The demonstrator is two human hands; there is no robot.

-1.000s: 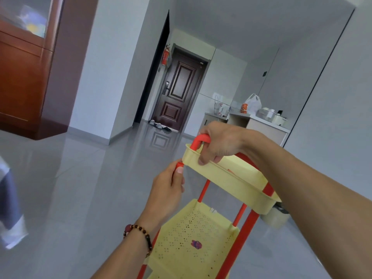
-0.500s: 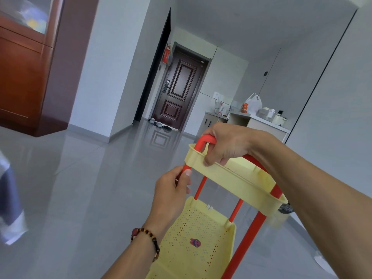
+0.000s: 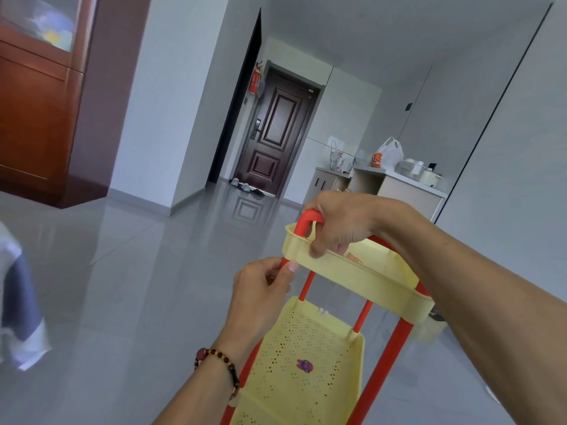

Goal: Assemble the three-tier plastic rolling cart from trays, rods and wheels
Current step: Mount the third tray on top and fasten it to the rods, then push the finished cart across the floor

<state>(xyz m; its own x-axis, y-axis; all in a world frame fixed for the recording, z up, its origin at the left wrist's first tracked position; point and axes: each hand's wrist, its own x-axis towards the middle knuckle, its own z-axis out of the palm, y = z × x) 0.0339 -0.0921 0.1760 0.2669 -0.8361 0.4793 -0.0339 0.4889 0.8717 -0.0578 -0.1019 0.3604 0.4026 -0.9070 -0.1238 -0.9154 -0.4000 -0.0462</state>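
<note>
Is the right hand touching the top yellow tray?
Touching. The head view shows the right hand wrapped over the top tray's near rim, fingertips pressed against its outer wall, beside the red handle.

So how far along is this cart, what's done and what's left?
Done: the top tray and middle tray sit on red rods. In hand: the right hand grips the top tray's rim by the red handle; the left hand pinches a corner rod. Wheels and the lowest tray aren't visible.
</note>
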